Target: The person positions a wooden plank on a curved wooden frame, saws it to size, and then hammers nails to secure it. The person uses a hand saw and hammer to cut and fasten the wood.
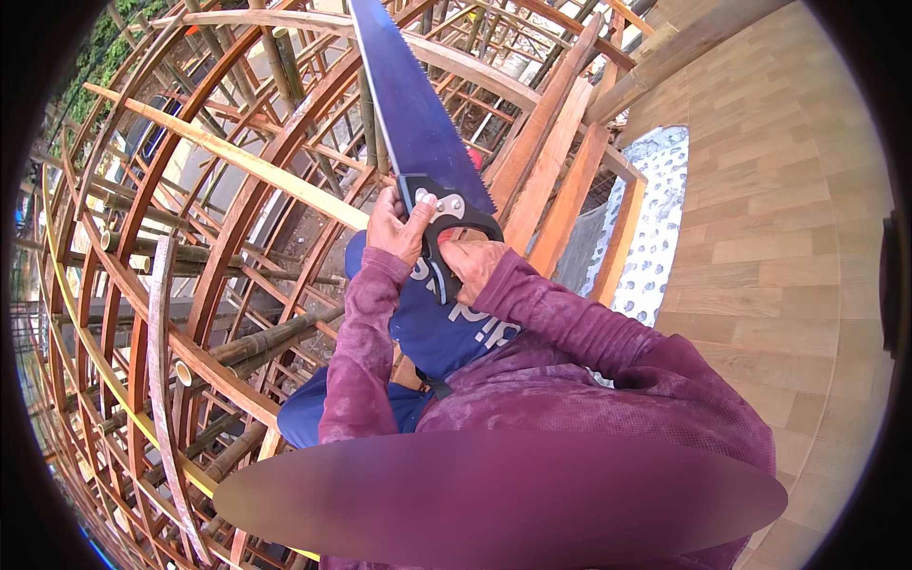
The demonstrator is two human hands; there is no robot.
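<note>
Both of my hands hold a handsaw in front of me, its teeth facing right. Its long dark blue blade (pixel 408 104) points up and away toward the top edge. My left hand (pixel 397 228) clasps the top of the black handle (pixel 454 233) where it meets the blade, thumb across the metal rivets. My right hand (pixel 472 266) grips the lower loop of the handle. Maroon long sleeves cover both forearms. Under the hands lies a blue cloth (pixel 432 332) with white lettering.
A curved lattice of wooden ribs (pixel 228 228) and bamboo poles (pixel 275 337) fills the left and top. Orange planks (pixel 560 180) lean just right of the saw. A white perforated sheet (pixel 655 218) and a pale wood-plank wall (pixel 788 209) stand on the right.
</note>
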